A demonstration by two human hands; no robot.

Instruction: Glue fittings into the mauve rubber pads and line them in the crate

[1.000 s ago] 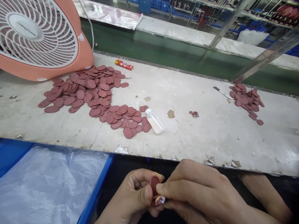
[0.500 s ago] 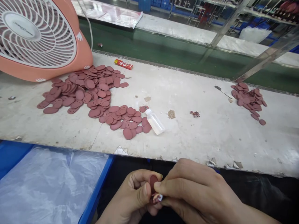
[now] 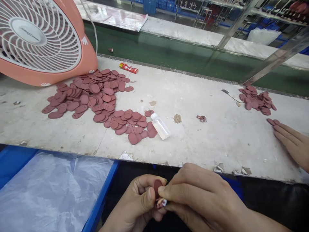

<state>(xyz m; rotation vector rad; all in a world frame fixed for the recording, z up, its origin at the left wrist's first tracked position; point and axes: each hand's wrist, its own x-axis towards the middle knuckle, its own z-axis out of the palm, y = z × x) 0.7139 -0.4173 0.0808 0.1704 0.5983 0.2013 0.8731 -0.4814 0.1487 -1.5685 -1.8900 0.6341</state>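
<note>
The person's left hand (image 3: 131,203) is curled, with its thumb and bent fingers pinching a red oval pad (image 3: 157,189) that stands on edge just above the lower middle of the frame. The right hand (image 3: 200,196) comes in from the lower right, with its thumb and forefinger pressed together at the lower end of the pad. A small pale curl of backing (image 3: 161,203) shows there, but the fingers hide too much to tell whether they grip it. Both hands are held together over a dark lap, just below the front edge of the white bench (image 3: 193,145).

At the lower left, a blue bin (image 3: 102,196) lined with clear plastic sheet (image 3: 53,193) sits beside the hands. On the bench, a large heap of the same red pads (image 3: 89,93) lies at the left, under a salmon-pink desk fan (image 3: 41,35) in the upper left. A smaller heap (image 3: 130,124) lies nearer the middle, touching a small clear plastic bottle (image 3: 160,126) lying on its side. A red packet (image 3: 128,68) sits behind the large heap.

Toward the right are a small blade (image 3: 228,95) and a third heap (image 3: 257,101). A co-worker's hand (image 3: 292,145) reaches in from the right edge, its spread fingers (image 3: 282,135) just beside two loose pads (image 3: 272,121).
</note>
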